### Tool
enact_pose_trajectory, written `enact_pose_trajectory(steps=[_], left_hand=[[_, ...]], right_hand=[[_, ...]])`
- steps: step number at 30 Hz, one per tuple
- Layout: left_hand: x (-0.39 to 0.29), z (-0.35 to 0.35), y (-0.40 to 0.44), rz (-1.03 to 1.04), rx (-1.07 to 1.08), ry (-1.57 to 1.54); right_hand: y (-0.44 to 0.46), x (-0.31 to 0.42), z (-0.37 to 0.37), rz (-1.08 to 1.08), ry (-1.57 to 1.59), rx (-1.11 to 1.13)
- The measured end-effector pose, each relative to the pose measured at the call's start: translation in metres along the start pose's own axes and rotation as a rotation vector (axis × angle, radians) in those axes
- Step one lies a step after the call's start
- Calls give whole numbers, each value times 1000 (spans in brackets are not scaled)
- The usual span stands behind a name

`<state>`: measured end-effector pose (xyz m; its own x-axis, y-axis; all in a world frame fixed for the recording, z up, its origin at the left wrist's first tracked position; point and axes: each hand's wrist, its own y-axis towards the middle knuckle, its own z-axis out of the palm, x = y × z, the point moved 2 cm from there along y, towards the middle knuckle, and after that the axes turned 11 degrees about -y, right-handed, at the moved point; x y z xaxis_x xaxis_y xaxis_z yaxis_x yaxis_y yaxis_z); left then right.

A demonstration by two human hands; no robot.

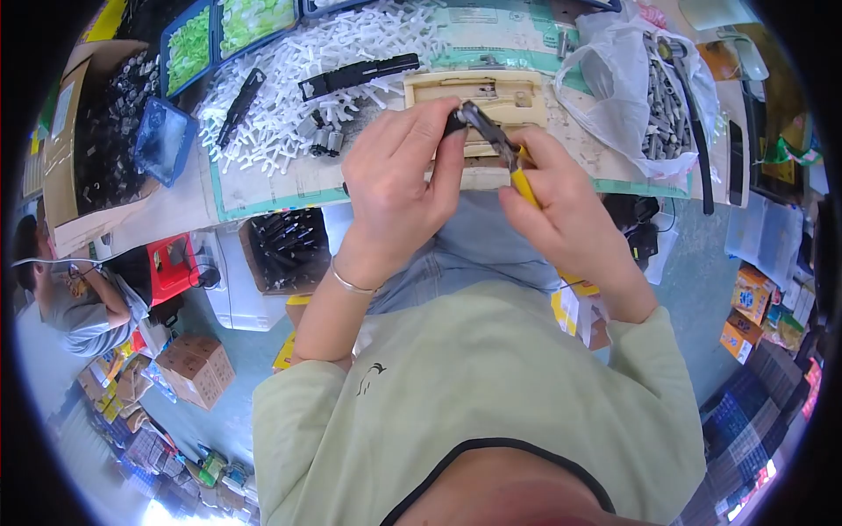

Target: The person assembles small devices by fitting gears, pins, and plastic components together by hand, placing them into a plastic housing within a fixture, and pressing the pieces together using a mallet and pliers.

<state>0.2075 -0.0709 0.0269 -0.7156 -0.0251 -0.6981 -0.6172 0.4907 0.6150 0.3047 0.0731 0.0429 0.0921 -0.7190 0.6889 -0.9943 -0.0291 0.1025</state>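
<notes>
My right hand [561,197] is wrapped round the yellow handles of a pair of pliers [524,182]. The metal jaws point up and to the left, to the fingertips of my left hand [395,171]. Those fingers pinch a small black part [454,121], mostly hidden, and the jaws meet or almost meet it; I cannot tell which. Behind both hands lies a beige tray [421,85] with recesses. A long black plastic piece [360,76] rests on a heap of small white plastic parts [289,79], left of the tray. Another black strip [239,107] lies farther left.
Blue trays [213,31] with green parts and a blue box [164,140] stand at the left, beside a cardboard box [79,131] of dark pieces. At the right are a plastic bag [605,79] of grey parts and a black tube [702,140]. A person [83,298] sits far left.
</notes>
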Motion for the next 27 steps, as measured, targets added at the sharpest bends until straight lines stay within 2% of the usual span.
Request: enact_pose_trajectory(steps=[1, 4, 5, 7, 8, 9, 11, 13, 16, 17, 19, 21, 22, 23, 24, 25, 26, 27], left_hand=[[0, -5, 0, -59, 34, -114], [3, -28, -16, -585, 290, -626], [5, -33, -24, -589, 279, -619], [10, -39, -37, -763, 380, -1027], [14, -48, -38, -792, 496, -1033], [20, -60, -44, -865, 601, -1002], [40, -90, -66, -1080, 748, -868], [64, -124, -94, -1216, 817, -570], [104, -164, -148, -1443, 765, -251], [113, -170, -163, -1441, 758, -250], [133, -176, -191, -1345, 822, 56], [146, -173, -222, -1125, 821, 287], [127, -164, -210, -938, 902, 531], [119, -160, -195, -1194, 911, 314], [103, -153, -172, -1155, 835, 53], [84, -149, -148, -1138, 737, -106], [62, -145, -112, -1141, 614, -218], [42, -141, -82, -1028, 475, -274]], right_hand=[[0, 3, 3, -13, -13, -5], [-7, 2, 10, -140, -109, -6], [-6, -1, 11, -207, -129, -2], [-6, -1, 7, -250, -137, 36], [-6, -3, 5, -282, -149, 72], [-10, -13, 1, -232, -73, 1], [-12, -29, -9, 114, -273, -122], [-9, -50, -15, 376, -540, -143], [-5, -67, -12, 353, -759, -168], [-2, -69, -11, 348, -866, -175], [2, -65, -10, 312, -950, -151], [3, -57, -14, 279, -1037, -127], [5, -51, -21, 271, -976, -76], [9, -44, -29, 269, -915, -30], [14, -38, -38, 283, -920, -47], [20, -30, -47, 218, -771, -66], [27, -26, -54, 146, -629, -93], [35, -27, -61, 97, -607, -141]])
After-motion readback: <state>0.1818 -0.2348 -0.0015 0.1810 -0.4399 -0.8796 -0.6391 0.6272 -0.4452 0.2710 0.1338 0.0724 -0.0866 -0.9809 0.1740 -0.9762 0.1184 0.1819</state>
